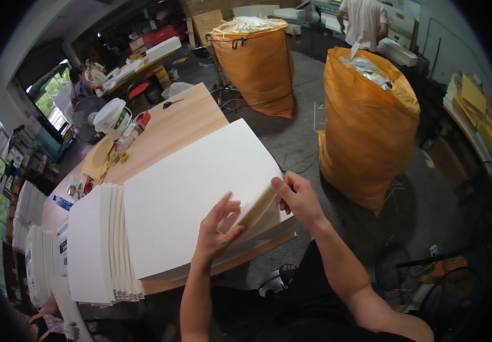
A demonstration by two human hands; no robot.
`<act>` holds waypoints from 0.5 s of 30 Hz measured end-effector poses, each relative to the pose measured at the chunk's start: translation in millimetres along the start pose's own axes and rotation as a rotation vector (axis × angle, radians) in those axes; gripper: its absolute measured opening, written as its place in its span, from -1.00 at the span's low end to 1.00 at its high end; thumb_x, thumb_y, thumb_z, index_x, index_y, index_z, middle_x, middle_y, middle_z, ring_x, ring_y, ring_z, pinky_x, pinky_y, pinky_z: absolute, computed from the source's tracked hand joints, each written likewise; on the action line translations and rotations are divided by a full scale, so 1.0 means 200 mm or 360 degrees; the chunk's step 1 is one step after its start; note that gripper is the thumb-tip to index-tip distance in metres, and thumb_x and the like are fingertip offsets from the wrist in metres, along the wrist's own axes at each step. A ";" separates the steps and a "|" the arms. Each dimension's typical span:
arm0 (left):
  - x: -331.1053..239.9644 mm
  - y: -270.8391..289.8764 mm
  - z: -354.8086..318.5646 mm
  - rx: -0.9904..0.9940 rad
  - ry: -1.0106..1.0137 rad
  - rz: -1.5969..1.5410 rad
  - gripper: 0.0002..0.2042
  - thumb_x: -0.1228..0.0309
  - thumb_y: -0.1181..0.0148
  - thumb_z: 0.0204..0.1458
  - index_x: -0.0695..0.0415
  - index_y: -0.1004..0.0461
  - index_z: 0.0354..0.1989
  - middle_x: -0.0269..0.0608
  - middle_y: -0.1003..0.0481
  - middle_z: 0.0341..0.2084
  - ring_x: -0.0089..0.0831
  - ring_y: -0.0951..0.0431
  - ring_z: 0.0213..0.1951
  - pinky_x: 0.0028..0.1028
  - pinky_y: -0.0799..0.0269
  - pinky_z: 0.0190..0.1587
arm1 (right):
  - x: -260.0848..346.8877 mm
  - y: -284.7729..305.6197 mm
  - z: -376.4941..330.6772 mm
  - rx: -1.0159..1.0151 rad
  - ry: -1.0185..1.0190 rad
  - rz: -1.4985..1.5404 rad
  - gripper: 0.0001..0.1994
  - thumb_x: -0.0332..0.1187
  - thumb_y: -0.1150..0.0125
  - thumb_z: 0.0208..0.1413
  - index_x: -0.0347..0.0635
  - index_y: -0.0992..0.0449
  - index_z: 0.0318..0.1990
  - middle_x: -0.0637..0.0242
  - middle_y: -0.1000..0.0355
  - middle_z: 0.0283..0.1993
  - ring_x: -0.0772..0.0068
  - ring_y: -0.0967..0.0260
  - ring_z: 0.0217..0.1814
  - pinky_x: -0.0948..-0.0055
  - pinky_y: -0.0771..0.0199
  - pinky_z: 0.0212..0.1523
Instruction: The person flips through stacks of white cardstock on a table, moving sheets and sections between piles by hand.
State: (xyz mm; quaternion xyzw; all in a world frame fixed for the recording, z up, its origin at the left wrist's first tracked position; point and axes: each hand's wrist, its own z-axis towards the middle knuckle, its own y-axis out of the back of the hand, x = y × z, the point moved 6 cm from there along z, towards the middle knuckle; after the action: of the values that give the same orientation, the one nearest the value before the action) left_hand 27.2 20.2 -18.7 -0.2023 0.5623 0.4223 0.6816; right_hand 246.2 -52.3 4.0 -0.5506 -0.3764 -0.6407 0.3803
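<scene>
A large white sheet point(200, 159) lies across the wooden table in front of me, on top of more white sheets. Its near right edge is raised and shows a narrow tan-yellow band point(257, 204). My right hand point(298, 196) is closed on the far end of this edge, thumb on top and fingers curled beneath. My left hand point(218, 228) is at the near end of the band, fingers apart and slightly blurred, thumb close to the edge. To the left stands a fanned stack of white folded sheets point(89, 245).
Beyond the sheets, the wooden table point(189, 119) holds scissors point(172, 104), a white bucket point(112, 118) and tape rolls. Two bulging orange sacks point(365, 131) stand on the floor ahead. One person point(364, 23) is at the back right, others at the far left; another person's arm shows lower left.
</scene>
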 end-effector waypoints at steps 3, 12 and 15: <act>-0.02 0.01 0.02 -0.0051 -0.0106 0.0214 -0.59 0.52 -0.40 0.08 0.11 -0.56 0.15 -0.06 -0.49 0.14 -0.18 -0.50 0.24 -0.22 -0.47 0.26 | 0.04 -0.01 0.00 -0.0164 0.0258 -0.0513 -0.57 -0.11 -0.26 0.31 -0.15 -0.34 -0.52 0.47 -0.33 -0.60 0.62 -0.30 -0.59 0.54 -0.29 -0.55; -0.07 -0.03 0.02 0.0157 -0.0322 0.0461 -0.49 0.31 -0.62 -0.20 0.05 -0.60 0.00 -0.12 -0.46 0.11 -0.14 -0.50 0.18 -0.20 -0.49 0.22 | -0.04 -0.03 0.03 0.0124 -0.0224 0.0593 -0.71 -0.27 -0.16 0.34 -0.09 -0.42 -0.47 0.50 -0.30 -0.59 0.66 -0.29 -0.61 0.60 -0.22 -0.61; -0.04 -0.01 0.02 0.0138 -0.0316 0.0419 -0.48 0.30 -0.64 -0.20 0.11 -0.60 -0.01 -0.12 -0.49 0.07 -0.16 -0.50 0.15 -0.22 -0.45 0.21 | -0.02 -0.03 0.03 0.0135 -0.0193 0.0493 -0.69 -0.24 -0.18 0.35 -0.09 -0.40 -0.47 0.51 -0.29 -0.61 0.67 -0.30 -0.60 0.60 -0.23 -0.61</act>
State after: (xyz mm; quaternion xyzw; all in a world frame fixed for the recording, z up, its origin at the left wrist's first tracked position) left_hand 30.5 18.3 -9.8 -0.0545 0.5316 0.5012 0.6806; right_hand 243.7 -45.1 -0.4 -0.6231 -0.3359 -0.5236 0.4740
